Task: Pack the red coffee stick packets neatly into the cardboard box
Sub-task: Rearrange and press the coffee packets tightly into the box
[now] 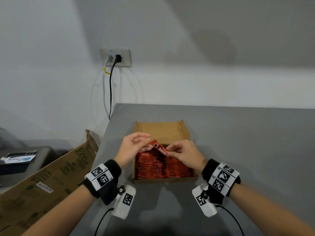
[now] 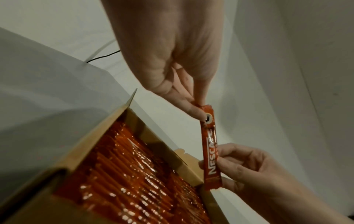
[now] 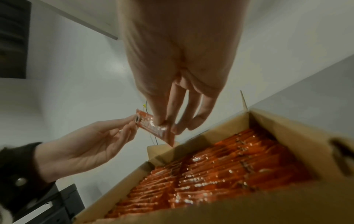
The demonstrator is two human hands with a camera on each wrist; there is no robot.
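Note:
An open cardboard box (image 1: 162,129) sits on the grey table, its near part packed with rows of red coffee stick packets (image 1: 163,166). Above them I hold one red coffee stick packet (image 1: 160,149) between both hands. My left hand (image 1: 150,147) pinches its end with the cup picture; my right hand (image 1: 167,150) pinches the other end. The left wrist view shows the held packet (image 2: 210,145) upright beside the box (image 2: 80,150). The right wrist view shows the same packet (image 3: 153,127) over the box's far corner (image 3: 162,151). The box's far strip shows bare cardboard.
A large brown carton (image 1: 51,178) leans against the table's left edge. A wall socket (image 1: 115,57) with two cables hangs behind. A dark case with a white tube (image 1: 17,160) lies at far left. Grey tabletop (image 1: 247,142) stretches to the right of the box.

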